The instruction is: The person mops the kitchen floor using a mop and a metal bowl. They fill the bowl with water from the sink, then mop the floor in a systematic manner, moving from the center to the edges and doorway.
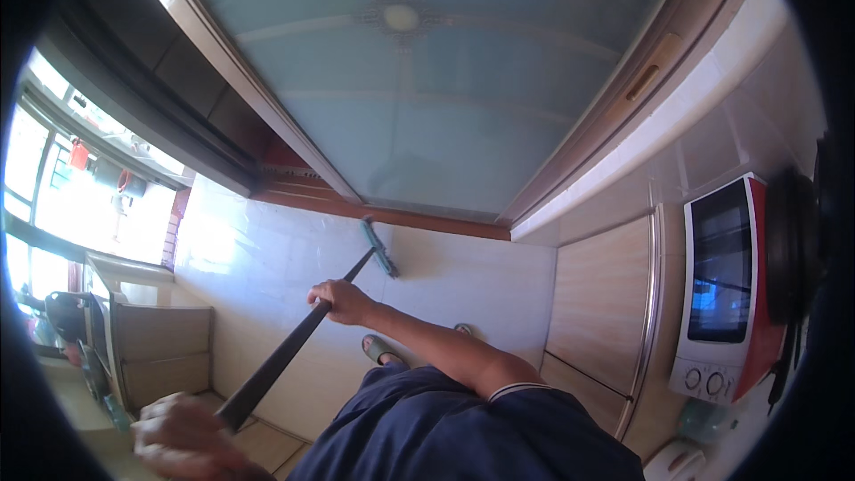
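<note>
Both my hands hold the long dark handle (277, 359) of a floor-cleaning tool, which slants away from me across the floor. My left hand (187, 437), slightly blurred, is closed around its near end at the lower left. Farther down the handle, my right hand (344, 302) grips it with the arm reaching across my body. The tool's narrow teal head (378, 250) rests on the pale, shiny floor (461, 280), close to the brown door sill (441, 218). Whether it is a broom or a mop I cannot tell.
A frosted glass sliding door (414, 133) rises beyond the sill, beside a dark opening. To the right, a red and white microwave oven (718, 267) sits above light cabinets (601, 307). Cabinets (167, 341) and bright windows line the left. A green slipper (379, 349) shows below me.
</note>
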The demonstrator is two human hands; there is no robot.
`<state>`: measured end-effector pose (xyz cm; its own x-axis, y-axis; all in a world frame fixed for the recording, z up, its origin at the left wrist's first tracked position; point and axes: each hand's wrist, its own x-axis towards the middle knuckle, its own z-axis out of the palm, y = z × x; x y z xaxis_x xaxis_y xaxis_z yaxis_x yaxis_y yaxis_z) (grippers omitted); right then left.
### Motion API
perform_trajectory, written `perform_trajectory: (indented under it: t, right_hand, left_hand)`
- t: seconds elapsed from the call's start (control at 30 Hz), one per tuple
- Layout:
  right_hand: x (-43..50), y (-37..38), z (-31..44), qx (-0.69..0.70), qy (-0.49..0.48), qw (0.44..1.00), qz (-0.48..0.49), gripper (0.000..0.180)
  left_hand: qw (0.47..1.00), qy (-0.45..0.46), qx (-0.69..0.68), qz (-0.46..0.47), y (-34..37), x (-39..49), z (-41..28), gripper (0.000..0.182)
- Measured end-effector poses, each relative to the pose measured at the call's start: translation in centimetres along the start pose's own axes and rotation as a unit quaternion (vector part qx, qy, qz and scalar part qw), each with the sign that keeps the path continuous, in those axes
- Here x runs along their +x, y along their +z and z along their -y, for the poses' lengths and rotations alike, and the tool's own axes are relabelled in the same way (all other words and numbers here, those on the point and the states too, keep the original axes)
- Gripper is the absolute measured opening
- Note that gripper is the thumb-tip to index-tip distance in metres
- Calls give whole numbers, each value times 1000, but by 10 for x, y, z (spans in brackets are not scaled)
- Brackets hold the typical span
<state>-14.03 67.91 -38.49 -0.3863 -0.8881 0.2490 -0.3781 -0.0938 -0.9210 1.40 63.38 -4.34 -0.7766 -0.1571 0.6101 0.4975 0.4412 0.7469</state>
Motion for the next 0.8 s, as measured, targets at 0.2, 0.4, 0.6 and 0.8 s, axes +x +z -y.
perform_trajectory:
  t: [0.2,0.4,0.6,0.8]
  right_hand:
    - [-49,-32,-2,-78,66,990,-95,17]
    - [-119,-38,-90,-210,247,942,-80,13]
    - [-14,32,-107,-162,160,972,-65,14]
    - [143,151,-109,-84,59,994,-42,21]
  left_hand:
    - [973,-115,-143,-137,-72,-32,54,10]
    - [923,-315,-219,-44,-21,-66,161,14]
    - [928,-308,-122,-174,-99,-60,157,21]
    - [946,-231,-10,-225,-198,-50,138,22]
